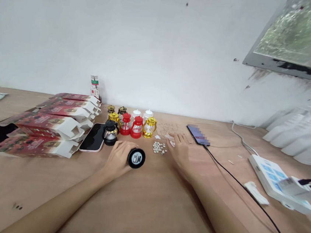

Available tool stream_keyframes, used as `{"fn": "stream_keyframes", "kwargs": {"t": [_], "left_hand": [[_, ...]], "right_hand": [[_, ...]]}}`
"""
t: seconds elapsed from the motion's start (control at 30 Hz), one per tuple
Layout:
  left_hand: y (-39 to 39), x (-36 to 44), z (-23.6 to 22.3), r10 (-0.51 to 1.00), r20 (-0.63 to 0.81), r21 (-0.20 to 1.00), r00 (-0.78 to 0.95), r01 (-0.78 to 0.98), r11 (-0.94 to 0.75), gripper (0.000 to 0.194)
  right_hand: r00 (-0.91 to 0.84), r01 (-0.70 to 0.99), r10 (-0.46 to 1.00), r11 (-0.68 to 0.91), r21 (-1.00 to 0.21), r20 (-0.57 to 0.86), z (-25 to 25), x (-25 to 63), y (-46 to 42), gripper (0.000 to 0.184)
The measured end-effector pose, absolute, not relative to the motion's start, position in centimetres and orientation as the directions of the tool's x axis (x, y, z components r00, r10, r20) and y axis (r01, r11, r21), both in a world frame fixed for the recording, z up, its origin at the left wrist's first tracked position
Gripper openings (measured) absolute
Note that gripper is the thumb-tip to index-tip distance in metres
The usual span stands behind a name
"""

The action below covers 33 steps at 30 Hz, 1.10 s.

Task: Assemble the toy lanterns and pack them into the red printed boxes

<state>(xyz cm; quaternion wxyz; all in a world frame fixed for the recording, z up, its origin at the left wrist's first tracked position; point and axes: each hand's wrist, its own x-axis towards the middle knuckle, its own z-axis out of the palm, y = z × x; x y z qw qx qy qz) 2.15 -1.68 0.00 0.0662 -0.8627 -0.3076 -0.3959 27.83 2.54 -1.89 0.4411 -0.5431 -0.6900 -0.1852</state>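
Note:
My left hand (119, 159) is wrapped round a small black toy lantern (136, 158) lying on its side, its round base facing me. My right hand (181, 149) lies on the wooden table (141, 200) with fingers stretched out, fingertips at a scatter of tiny white parts (160, 147). Just behind stand several little lanterns: a black one (110, 133), red ones (137, 127), gold ones (149, 127) and white ones (136, 113).
Red-and-white folded cartons (51, 126) are stacked at the left, with a phone (93, 137) lying beside them. A second phone (198, 134) on a black cable (237, 180) lies right. A white box (276, 181) and clear bags (300, 135) sit far right.

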Motion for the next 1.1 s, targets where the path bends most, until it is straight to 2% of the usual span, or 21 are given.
{"fn": "stream_keyframes", "kwargs": {"t": [0.13,0.23,0.33,0.6,0.77,0.87,0.97,1.1], "left_hand": [[-1.7,2.1,0.0,0.517,0.735,0.174,0.439,0.614,-0.77,0.027],[-1.8,2.2,0.0,0.535,0.726,0.187,0.431,0.626,-0.757,0.026],[-1.8,2.4,0.0,0.541,0.715,0.192,0.442,0.62,-0.76,0.022],[-1.9,2.5,0.0,0.542,0.704,0.192,0.459,0.611,-0.768,0.024],[-1.9,2.5,0.0,0.563,0.694,0.181,0.448,0.648,-0.74,0.023],[-1.9,2.6,0.0,0.568,0.694,0.169,0.443,0.666,-0.726,0.021],[-1.8,2.6,0.0,0.584,0.682,0.168,0.44,0.683,-0.711,0.019],[-1.8,2.6,0.1,0.608,0.66,0.165,0.442,0.704,-0.691,0.02]], "right_hand": [[-0.09,0.732,0.462,0.632,-0.255,0.882,-0.8,24.7,0.0,0.015],[-0.207,0.6,0.379,0.778,-0.188,0.902,0.1,22.3,-2.4,0.018],[-0.256,0.522,0.27,0.847,-0.102,0.928,0.5,20.9,-3.9,0.023],[-0.303,0.51,0.175,0.86,0.005,0.937,0.2,20.5,-3.8,0.023],[-0.316,0.576,0.205,0.817,0.015,0.926,0.0,20.6,-3.8,0.015],[-0.375,0.58,0.168,0.81,0.09,0.912,0.1,20.7,-3.7,0.009],[-0.411,0.567,0.116,0.809,0.153,0.904,0.2,20.8,-3.5,0.011],[-0.353,0.575,0.164,0.815,0.075,0.921,0.1,20.8,-3.4,0.013]]}}
